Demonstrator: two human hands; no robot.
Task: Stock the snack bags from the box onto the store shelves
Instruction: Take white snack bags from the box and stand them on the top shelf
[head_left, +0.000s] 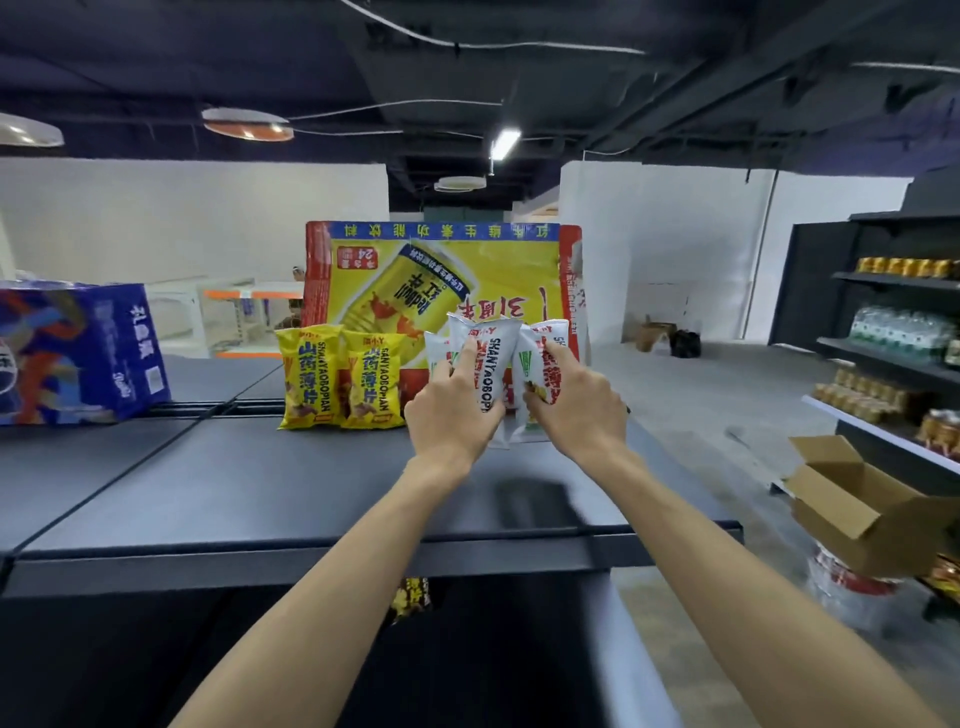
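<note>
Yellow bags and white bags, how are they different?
The yellow bags stand by themselves on the shelf top; the white bags are gripped by the left hand and the right hand. Only two yellow bags show, against about three white ones. Both kinds stand upright before the big yellow carton and carry the same lettering.

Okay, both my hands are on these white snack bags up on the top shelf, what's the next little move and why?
Probably stand the white bags upright beside the two yellow bags, then let go. Your left hand and right hand hold them bunched and tilted against the yellow carton, while the yellow ones stand in a row.
</note>
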